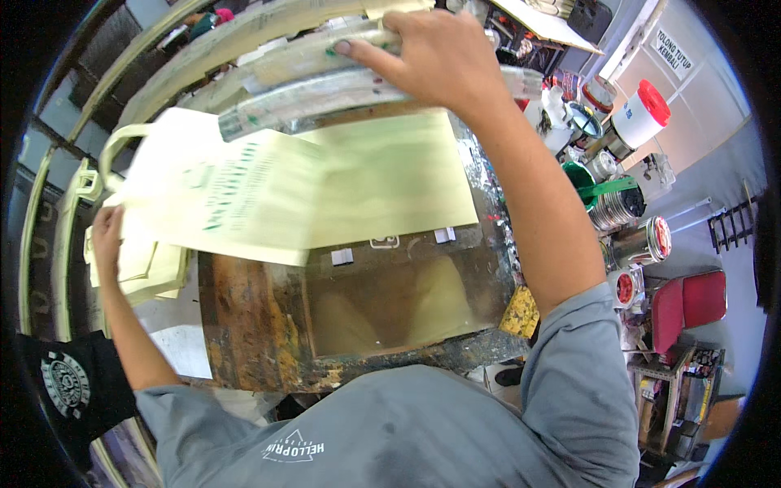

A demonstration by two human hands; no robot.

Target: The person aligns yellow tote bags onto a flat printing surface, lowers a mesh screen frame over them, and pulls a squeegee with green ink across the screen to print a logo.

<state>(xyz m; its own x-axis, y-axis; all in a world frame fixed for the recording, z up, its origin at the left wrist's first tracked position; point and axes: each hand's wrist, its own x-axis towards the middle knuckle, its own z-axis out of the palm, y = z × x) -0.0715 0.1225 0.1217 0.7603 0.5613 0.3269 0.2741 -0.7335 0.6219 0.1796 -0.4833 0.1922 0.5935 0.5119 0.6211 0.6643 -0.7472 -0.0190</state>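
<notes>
My left hand (107, 238) is closed on the edge of a pale yellow tote bag (272, 191) with green print. This bag is blurred by motion and overlaps the left part of a plain pale yellow sheet or bag (399, 179) lying on the work board. My right hand (443, 61) grips the near part of a tilted screen-printing frame (325, 96), thumb stretched to the left along it and the other fingers curled over the top. The frame is raised above the back of the board, and its far side is smeared by motion.
More pale yellow bags (150, 272) lie stacked at the left, beside long racks (61, 244). The paint-stained board (252, 317) has a glossy brown panel (390, 309). At right stand paint cans (643, 244), a green tub (579, 180) and a red chair (687, 309).
</notes>
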